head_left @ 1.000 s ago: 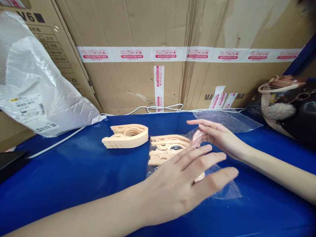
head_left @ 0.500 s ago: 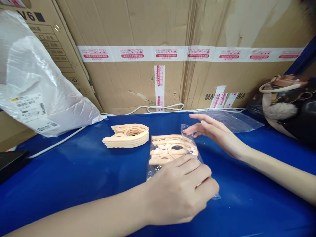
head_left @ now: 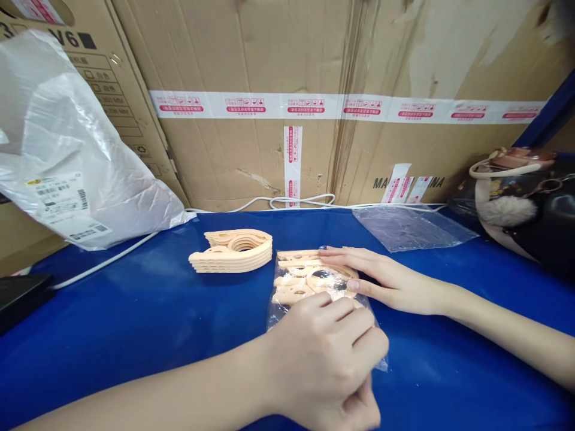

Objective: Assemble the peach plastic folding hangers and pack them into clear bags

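A clear plastic bag (head_left: 281, 311) lies on the blue table, with several peach-coloured folding hangers (head_left: 294, 281) inside. My left hand (head_left: 330, 359) is closed over the near end of the bag, fingers curled and thumb tucked low; its fingertips are hidden. Across the bag's far right part rests my right hand (head_left: 381, 278), fingers stretched out and pressing lightly on the plastic over the hangers. Just left of the bag sits a neat stack of similar peach folding hangers (head_left: 233, 260), touched by neither hand.
Large cardboard boxes (head_left: 251, 155) stand along the back, with a white cable (head_left: 303, 200) at their foot. A white parcel bag (head_left: 108, 179) leans at left above a black object (head_left: 22, 299). A flat clear plastic sheet (head_left: 413, 230) and a dark bag (head_left: 548, 209) are at right.
My right hand has come down from above the bag's far corner and now lies on it. My left hand has shifted slightly toward me, its thumb now showing below.
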### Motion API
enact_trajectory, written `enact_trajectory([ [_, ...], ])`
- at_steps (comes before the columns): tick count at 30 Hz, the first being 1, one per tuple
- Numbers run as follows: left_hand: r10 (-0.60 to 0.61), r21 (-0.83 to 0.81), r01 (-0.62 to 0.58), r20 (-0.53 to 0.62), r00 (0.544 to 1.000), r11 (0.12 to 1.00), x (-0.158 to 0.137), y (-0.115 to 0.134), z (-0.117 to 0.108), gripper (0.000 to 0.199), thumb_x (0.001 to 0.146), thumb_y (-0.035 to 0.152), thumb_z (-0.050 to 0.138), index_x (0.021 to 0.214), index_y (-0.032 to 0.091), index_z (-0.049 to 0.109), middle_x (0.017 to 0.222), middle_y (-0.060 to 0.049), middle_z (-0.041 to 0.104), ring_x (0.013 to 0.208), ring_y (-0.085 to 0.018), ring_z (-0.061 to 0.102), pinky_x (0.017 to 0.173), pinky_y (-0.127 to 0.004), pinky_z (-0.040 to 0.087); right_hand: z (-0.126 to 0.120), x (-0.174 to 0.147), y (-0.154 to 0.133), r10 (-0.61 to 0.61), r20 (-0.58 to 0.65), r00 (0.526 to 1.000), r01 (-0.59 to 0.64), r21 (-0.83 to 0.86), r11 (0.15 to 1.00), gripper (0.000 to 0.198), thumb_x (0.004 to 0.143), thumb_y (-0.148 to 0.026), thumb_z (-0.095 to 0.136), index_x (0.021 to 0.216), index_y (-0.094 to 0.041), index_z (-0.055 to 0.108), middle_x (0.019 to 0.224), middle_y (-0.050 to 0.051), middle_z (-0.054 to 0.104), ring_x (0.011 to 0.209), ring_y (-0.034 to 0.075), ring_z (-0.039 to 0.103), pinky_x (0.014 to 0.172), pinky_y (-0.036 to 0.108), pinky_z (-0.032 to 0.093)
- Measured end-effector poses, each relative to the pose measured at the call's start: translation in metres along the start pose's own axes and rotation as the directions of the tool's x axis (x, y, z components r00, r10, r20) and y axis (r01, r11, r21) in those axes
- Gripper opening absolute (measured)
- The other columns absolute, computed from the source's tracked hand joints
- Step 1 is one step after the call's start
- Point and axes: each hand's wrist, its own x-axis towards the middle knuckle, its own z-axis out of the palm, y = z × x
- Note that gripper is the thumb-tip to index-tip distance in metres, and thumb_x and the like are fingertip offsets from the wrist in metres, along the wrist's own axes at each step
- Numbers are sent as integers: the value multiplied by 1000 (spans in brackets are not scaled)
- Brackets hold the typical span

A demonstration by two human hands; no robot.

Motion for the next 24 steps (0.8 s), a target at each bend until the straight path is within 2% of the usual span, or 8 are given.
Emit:
enact_trajectory([
  [3, 34, 128, -47, 98, 995, 991, 1, 7, -4, 9, 80, 22, 49, 78, 16, 55, 75, -4, 57, 66, -19, 50, 56, -29, 41, 0, 0, -1, 12, 33, 999, -12, -24, 1000, 46, 100, -39, 39, 145, -26, 40, 153, 2, 38, 140, 22, 33, 117, 46, 25],
  [6, 24, 326, -93, 210, 977, 941, 2, 21, -10, 13, 87, 17, 44, 87, 14, 58, 82, -6, 62, 67, -21, 56, 53, -31, 42, 0, 1, 2, 6, 31, 1000, -5, -45, 999, 45, 101, -34, 35, 145, -24, 40, 153, 4, 37, 140, 22, 34, 116, 46, 28],
  [9, -24, 493, -78, 198, 980, 867, 3, 31, -12, 24, 88, 13, 39, 91, 10, 63, 80, -10, 64, 61, -23, 59, 50, -33, 45, -2, 8, 8, -26, 9, 1000, 27, -135, 990, 46, 99, -32, 36, 143, -20, 42, 150, 8, 42, 137, 24, 38, 113, 47, 33],
  [12, -52, 593, -105, 241, 969, 798, 7, 29, -7, 28, 85, 9, 40, 93, 6, 67, 82, -14, 66, 64, -25, 62, 56, -37, 50, -7, 23, 19, -37, 26, 999, 42, -255, 966, 47, 97, -30, 35, 140, -12, 44, 147, 14, 45, 135, 26, 42, 111, 47, 36],
  [16, -204, 643, -23, 276, 939, 765, 23, 3, 11, 26, 83, 3, 44, 92, 5, 69, 89, -17, 68, 68, -26, 65, 55, -35, 51, -16, 60, 46, 21, 53, 998, -2, -333, 943, 46, 95, -23, 36, 138, -11, 47, 144, 14, 49, 131, 24, 47, 110, 43, 38],
  [20, -376, 666, 89, 301, 876, 741, 42, -38, 29, 24, 88, 2, 46, 98, 1, 68, 93, -20, 68, 68, -25, 67, 52, -31, 52, -22, 102, 83, 53, 22, 998, -43, -350, 936, 42, 95, -18, 39, 135, -15, 50, 138, 13, 55, 124, 22, 54, 105, 40, 44],
  [22, -441, 682, 138, 293, 848, 718, 47, -57, 35, 21, 91, 4, 47, 100, 0, 66, 91, -19, 68, 71, -24, 68, 53, -30, 52, -23, 120, 98, 67, -8, 998, -66, -363, 930, 36, 97, -18, 39, 130, -19, 54, 134, 11, 59, 120, 21, 57, 101, 40, 46],
  [24, -496, 695, 183, 280, 822, 696, 49, -72, 40, 18, 93, 10, 52, 107, 4, 63, 95, -14, 67, 77, -21, 67, 60, -29, 54, -24, 133, 109, 72, -33, 997, -79, -377, 923, 29, 97, -25, 48, 124, -20, 57, 128, 10, 60, 112, 22, 60, 95, 43, 49],
])
